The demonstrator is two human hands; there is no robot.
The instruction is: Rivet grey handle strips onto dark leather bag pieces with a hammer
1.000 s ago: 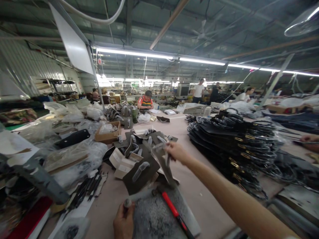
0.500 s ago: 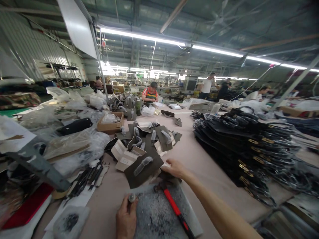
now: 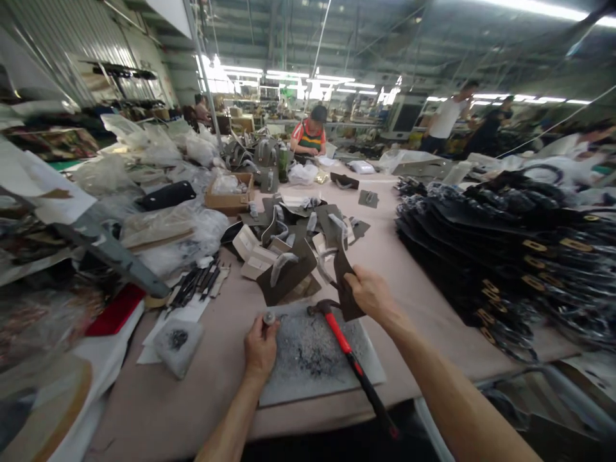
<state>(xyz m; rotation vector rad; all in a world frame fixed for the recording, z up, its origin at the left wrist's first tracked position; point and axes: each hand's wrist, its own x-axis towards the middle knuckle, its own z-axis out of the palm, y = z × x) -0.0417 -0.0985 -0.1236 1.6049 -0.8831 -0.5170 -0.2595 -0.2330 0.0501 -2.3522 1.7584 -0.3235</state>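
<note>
My left hand (image 3: 260,346) is closed around a short metal punch (image 3: 268,317), its round end upward, at the left edge of a worn stone slab (image 3: 317,353). With my right hand (image 3: 370,292) I grip a dark grey panel (image 3: 344,282) by its edge, tilted up above the slab's far right corner; a wrapped handle shows on its far side. A claw hammer (image 3: 342,337) with a red and black handle lies across the slab, its end past the table edge. Beyond the slab is a pile of similar grey panels (image 3: 289,276) with plastic-wrapped handles.
Black bag pieces (image 3: 462,269) with gold fittings are stacked at right. At left lie slim black tools (image 3: 197,285), a bag of small dark parts (image 3: 178,346) and plastic-wrapped goods (image 3: 173,231). A cardboard box (image 3: 231,199) stands behind; a person (image 3: 308,136) sits across the table.
My right hand has drawn a grey panel up from the pile and to the right. My left hand still holds the punch. The camera view has tilted down and turned left.
</note>
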